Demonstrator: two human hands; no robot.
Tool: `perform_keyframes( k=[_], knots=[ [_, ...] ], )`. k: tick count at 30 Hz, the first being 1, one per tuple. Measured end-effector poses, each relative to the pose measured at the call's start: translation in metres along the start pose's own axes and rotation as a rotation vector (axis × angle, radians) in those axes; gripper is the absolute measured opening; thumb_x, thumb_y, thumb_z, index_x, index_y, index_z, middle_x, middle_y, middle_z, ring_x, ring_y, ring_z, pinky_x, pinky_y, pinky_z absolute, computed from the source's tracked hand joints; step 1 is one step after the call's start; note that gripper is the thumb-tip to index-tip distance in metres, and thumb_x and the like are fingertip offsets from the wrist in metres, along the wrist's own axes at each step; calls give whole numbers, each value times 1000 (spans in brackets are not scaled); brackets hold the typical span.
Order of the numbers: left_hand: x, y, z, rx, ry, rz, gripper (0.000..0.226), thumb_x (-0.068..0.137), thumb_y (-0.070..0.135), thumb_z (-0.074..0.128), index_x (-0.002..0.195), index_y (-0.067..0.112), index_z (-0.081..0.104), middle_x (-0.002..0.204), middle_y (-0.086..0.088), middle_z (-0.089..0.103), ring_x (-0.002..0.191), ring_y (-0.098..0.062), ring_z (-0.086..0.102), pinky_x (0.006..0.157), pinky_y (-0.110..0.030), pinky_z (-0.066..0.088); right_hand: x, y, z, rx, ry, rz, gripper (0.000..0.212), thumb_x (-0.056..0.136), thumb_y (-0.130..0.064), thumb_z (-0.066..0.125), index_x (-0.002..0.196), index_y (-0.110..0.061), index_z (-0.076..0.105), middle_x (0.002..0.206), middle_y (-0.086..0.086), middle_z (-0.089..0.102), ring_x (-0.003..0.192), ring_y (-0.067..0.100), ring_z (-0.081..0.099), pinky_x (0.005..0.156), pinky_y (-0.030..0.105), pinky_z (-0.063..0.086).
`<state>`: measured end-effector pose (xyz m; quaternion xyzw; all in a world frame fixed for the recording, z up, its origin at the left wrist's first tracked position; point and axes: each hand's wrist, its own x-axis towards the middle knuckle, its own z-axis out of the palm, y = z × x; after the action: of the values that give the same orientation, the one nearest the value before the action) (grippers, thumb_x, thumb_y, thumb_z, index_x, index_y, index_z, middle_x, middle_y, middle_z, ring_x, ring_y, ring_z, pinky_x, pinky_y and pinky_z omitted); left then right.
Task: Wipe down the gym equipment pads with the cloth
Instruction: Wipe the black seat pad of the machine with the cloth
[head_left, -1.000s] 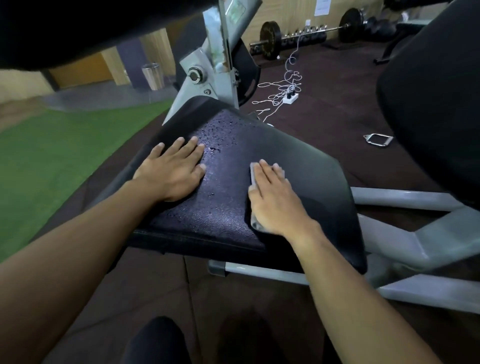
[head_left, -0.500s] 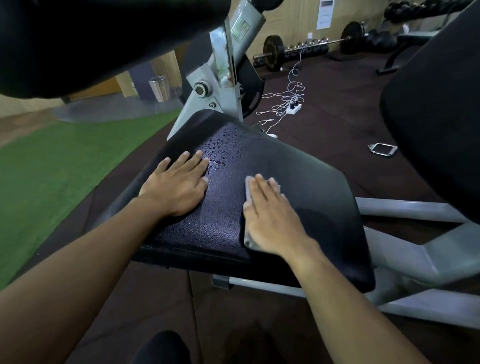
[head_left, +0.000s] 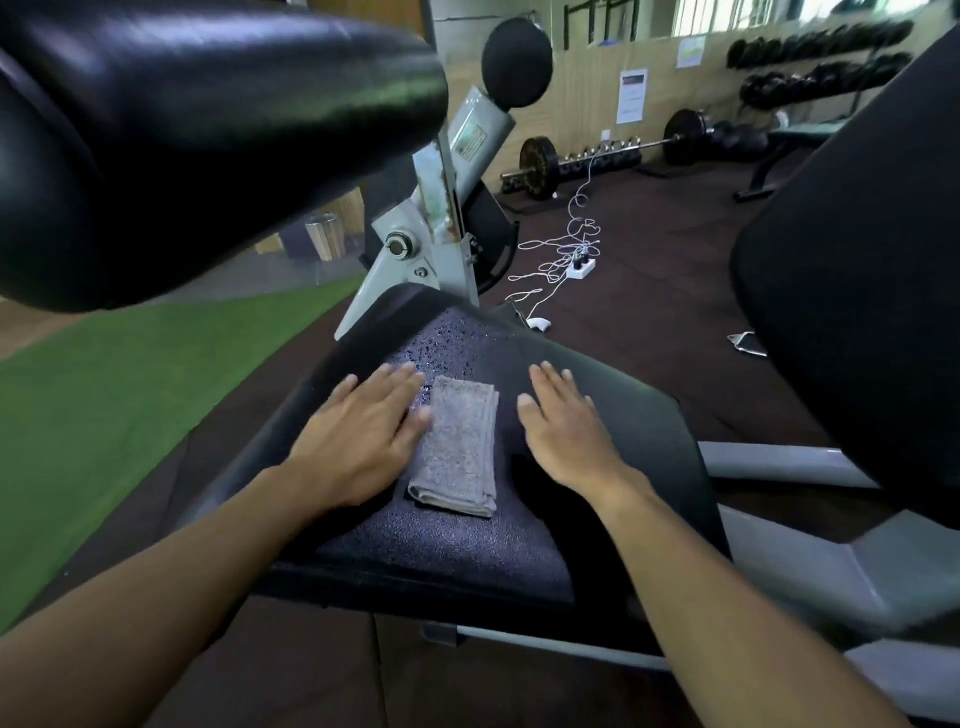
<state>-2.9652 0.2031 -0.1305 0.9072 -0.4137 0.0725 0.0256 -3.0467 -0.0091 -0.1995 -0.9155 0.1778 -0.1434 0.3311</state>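
Both hands flat, fingers extended, gripping nothing: left hand (head_left: 363, 441) at 9 o'clock, right hand (head_left: 566, 431) at 3 o'clock of folded grey cloth (head_left: 460, 449) on seat pad (head_left: 467, 545).

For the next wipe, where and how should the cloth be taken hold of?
Probably flat from above: the cloth lies folded on the seat pad, too thin for a side pinch. The left hand touches its left edge and the right hand is apart, so either palm could press its middle, fingers toward the far droplets.
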Motion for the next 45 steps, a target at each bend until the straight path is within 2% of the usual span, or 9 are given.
perform_keyframes(
  k=[3,8,16,19,22,30,33,37,45],
  knots=[
    [11,37,0,-23,-99,72,70,98,59,10,156,21,7,163,5,1,149,-9,-3,121,-36,1,8,24,2,-208,-72,57,60,102,-46,19,155,-20,9,163,-4,1,149,17,-3,119,42,2],
    [35,62,32,126,-254,41,68,101,50,11,154,12,-7,163,-7,-12,148,-20,-15,121,-39,-5,10,33,10,-195,-26,66,59,102,-44,17,155,-20,9,163,-6,0,149,14,-3,119,40,1],
    [94,63,47,139,-284,249,60,104,42,14,156,17,-2,163,-1,-10,149,-15,-11,119,-35,-5,15,41,13,-183,21,53,56,103,-38,20,155,-21,9,163,-8,1,148,9,-3,119,36,2],
    [140,62,54,155,-287,261,59,104,41,15,156,17,1,164,-1,-6,149,-16,-7,120,-37,-1,16,43,15,-192,32,48,61,99,-46,11,155,-23,8,162,-10,0,147,6,-5,118,33,1],
    [182,56,57,162,-291,223,59,104,41,14,156,16,0,164,-2,-5,150,-18,-5,120,-40,1,17,45,17,-207,61,43,81,81,-54,-9,155,-25,7,162,-13,-2,147,4,-6,118,32,0],
    [210,-19,39,174,-270,4,64,102,44,12,155,12,0,163,-6,-6,150,-21,-6,121,-42,1,18,46,19,-209,53,46,83,78,-55,-11,155,-25,3,161,-13,-6,146,4,-10,119,34,-1],
    [191,7,51,262,-267,204,76,92,49,3,154,4,3,163,-13,-3,150,-25,-5,121,-45,2,17,44,20,-225,64,46,83,79,-54,-11,155,-25,3,162,-12,-5,147,5,-9,118,34,-1],
    [189,61,62,253,-298,375,60,104,38,16,155,10,0,163,-7,-5,149,-22,-6,117,-35,-5,18,44,20,-243,69,49,83,79,-53,-10,155,-24,5,162,-11,-3,147,5,-8,118,33,0],
    [235,16,52,165,-259,119,59,103,40,14,156,16,7,164,-4,6,150,-21,4,119,-44,5,16,43,13,-193,32,48,57,102,-41,19,155,-24,6,162,-12,-3,147,6,-8,119,34,-1]
  ],
)
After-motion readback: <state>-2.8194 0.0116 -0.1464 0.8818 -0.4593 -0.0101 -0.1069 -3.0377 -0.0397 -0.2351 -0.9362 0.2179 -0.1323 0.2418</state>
